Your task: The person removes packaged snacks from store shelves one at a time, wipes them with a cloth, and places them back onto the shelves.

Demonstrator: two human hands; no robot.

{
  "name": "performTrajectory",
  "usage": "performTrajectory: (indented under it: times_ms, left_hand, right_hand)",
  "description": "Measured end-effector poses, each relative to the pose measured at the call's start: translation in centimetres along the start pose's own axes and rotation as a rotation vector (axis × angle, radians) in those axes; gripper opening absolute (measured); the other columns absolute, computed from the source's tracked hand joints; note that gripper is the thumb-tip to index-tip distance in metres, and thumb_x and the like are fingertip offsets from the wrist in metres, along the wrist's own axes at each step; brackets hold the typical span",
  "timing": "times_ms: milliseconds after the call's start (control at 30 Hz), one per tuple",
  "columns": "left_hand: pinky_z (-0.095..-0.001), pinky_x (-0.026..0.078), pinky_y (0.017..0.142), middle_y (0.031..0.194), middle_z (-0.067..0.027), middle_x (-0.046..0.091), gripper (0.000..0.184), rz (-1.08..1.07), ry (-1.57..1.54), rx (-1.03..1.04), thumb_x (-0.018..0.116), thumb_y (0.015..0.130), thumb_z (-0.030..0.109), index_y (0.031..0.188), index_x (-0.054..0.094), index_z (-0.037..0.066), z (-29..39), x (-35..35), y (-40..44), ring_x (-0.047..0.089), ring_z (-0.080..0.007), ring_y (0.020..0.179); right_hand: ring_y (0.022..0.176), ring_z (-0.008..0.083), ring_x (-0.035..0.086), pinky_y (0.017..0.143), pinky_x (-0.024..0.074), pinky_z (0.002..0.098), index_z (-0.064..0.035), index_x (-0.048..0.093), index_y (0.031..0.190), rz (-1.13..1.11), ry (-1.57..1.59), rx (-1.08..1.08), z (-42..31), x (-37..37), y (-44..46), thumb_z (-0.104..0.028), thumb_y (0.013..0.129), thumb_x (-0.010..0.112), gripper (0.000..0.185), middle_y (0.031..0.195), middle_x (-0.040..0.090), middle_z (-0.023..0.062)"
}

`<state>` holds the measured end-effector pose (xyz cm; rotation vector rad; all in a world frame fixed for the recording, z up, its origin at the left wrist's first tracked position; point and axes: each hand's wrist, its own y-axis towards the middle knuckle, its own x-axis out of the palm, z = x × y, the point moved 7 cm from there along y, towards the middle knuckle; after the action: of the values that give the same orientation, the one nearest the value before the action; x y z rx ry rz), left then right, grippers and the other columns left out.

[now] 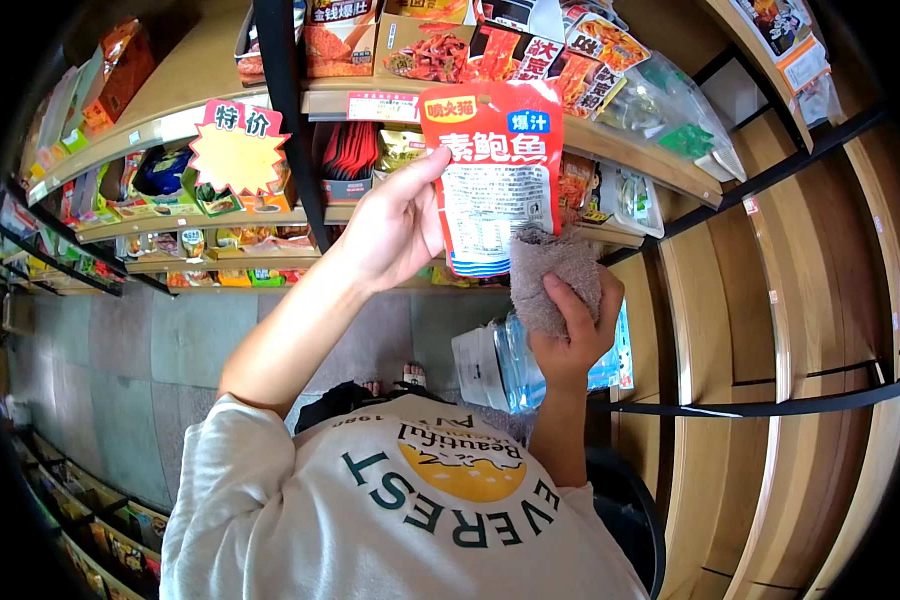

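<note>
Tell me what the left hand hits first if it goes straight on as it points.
Beyond the red packet it holds, the left hand would probably meet the shelf's front edge or the snack packets on it; depth is unclear, so I can't say which first.

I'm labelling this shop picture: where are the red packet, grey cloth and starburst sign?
Red packet (495, 185), head view: printed face, middle.
Grey cloth (538, 262), head view: upper part.
Starburst sign (236, 160), head view: yellow centre.
</note>
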<state>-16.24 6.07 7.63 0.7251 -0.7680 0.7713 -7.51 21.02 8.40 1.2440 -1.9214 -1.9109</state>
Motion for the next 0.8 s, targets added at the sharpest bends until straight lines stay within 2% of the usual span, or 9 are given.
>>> performTrajectory:
  times_ms: [100, 167, 233, 267, 300, 400, 600, 633, 800]
  left_hand:
    - [-0.032, 0.042, 0.086, 0.113, -0.0098, 0.05, 0.034, 0.143, 0.16, 0.069, 0.036, 0.09, 0.024, 0.116, 0.04, 0.002, 0.7, -0.9, -0.1, 0.052, -0.0176, 0.1]
    - [-0.0283, 0.043, 0.083, 0.108, -0.0072, 0.053, 0.029, 0.184, 0.187, 0.084, 0.047, 0.086, 0.016, 0.111, 0.044, 0.002, 0.6, -1.4, -0.1, 0.053, -0.0141, 0.095]
    - [-0.0262, 0.043, 0.08, 0.104, -0.0062, 0.055, 0.028, 0.249, 0.491, 0.246, 0.054, 0.082, 0.01, 0.108, 0.046, 0.003, 1.5, -2.4, -0.3, 0.053, -0.0116, 0.093]
    - [-0.0253, 0.044, 0.077, 0.1, -0.0063, 0.057, 0.029, 0.278, 0.478, 0.286, 0.057, 0.079, 0.008, 0.106, 0.047, 0.002, 2.0, -2.9, -0.6, 0.053, -0.0106, 0.091]
    - [-0.0253, 0.044, 0.077, 0.1, -0.0063, 0.057, 0.029, 0.291, 0.46, 0.315, 0.057, 0.079, 0.008, 0.106, 0.047, 0.002, 2.4, -3.3, -1.0, 0.053, -0.0106, 0.091]
    - [-0.0263, 0.045, 0.075, 0.098, -0.0062, 0.058, 0.029, 0.377, 0.448, 0.33, 0.057, 0.079, 0.009, 0.106, 0.047, 0.002, 3.4, -4.8, -2.6, 0.055, -0.0112, 0.086]
    - [-0.0246, 0.044, 0.076, 0.097, -0.0049, 0.058, 0.029, 0.437, 0.472, 0.394, 0.056, 0.079, 0.005, 0.106, 0.047, 0.001, 6.1, -5.8, -6.2, 0.055, -0.009, 0.085]
    - [-0.024, 0.043, 0.076, 0.094, -0.0046, 0.059, 0.027, 0.456, 0.472, 0.401, 0.056, 0.079, 0.003, 0.104, 0.048, 0.0, 6.5, -6.1, -6.7, 0.054, -0.0082, 0.084]
    - [-0.0241, 0.043, 0.076, 0.096, -0.0054, 0.058, 0.027, 0.446, 0.416, 0.415, 0.054, 0.079, 0.001, 0.105, 0.048, 0.0, 7.5, -6.8, -8.4, 0.054, -0.0086, 0.085]
  right_hand:
    - [0.087, 0.0306, 0.05, 0.072, 0.0431, 0.0354, -0.0114, 0.062, 0.091, -0.018, 0.012, 0.017, -0.2, 0.6, 0.3, 0.001, 0.049, 0.065, 0.044, 0.096, 0.049, 0.016]
    - [0.087, 0.0299, 0.05, 0.074, 0.0422, 0.0357, -0.0116, 0.062, 0.091, -0.019, 0.001, 0.008, -0.5, 1.1, 0.5, 0.003, 0.049, 0.062, 0.044, 0.097, 0.049, 0.0154]
    - [0.088, 0.0298, 0.05, 0.074, 0.0415, 0.0357, -0.012, 0.062, 0.09, -0.075, 0.041, 0.012, -0.6, 1.8, 0.6, 0.002, 0.048, 0.063, 0.045, 0.097, 0.049, 0.0149]
    - [0.088, 0.0302, 0.049, 0.075, 0.041, 0.0352, -0.0092, 0.06, 0.089, -0.093, 0.073, 0.046, -0.8, 2.0, 0.9, 0.001, 0.048, 0.066, 0.043, 0.096, 0.049, 0.0147]
    - [0.088, 0.0302, 0.049, 0.075, 0.041, 0.0352, -0.0092, 0.06, 0.089, -0.115, 0.081, 0.018, -1.0, 2.1, 0.8, 0.001, 0.048, 0.066, 0.043, 0.096, 0.049, 0.0147]
    - [0.089, 0.0267, 0.05, 0.079, 0.0398, 0.0346, -0.0019, 0.054, 0.09, -0.046, 0.202, 0.223, 0.9, 1.8, 0.2, -0.001, 0.058, 0.069, 0.035, 0.094, 0.05, 0.0128]
    - [0.098, 0.021, 0.046, 0.087, 0.0367, 0.0322, 0.0004, 0.047, 0.107, 0.118, 0.248, 0.524, 2.6, 1.0, -1.4, 0.001, 0.064, 0.066, 0.047, 0.105, 0.049, 0.0111]
    - [0.099, 0.0215, 0.046, 0.088, 0.0356, 0.0327, -0.0002, 0.046, 0.108, 0.063, 0.132, 0.486, 2.5, 0.9, -1.3, 0.001, 0.064, 0.066, 0.048, 0.106, 0.049, 0.0113]
    - [0.098, 0.0224, 0.047, 0.086, 0.0375, 0.0337, 0.0005, 0.049, 0.102, 0.074, 0.148, 0.526, 2.6, 2.1, -1.8, 0.001, 0.062, 0.069, 0.044, 0.104, 0.048, 0.0116]
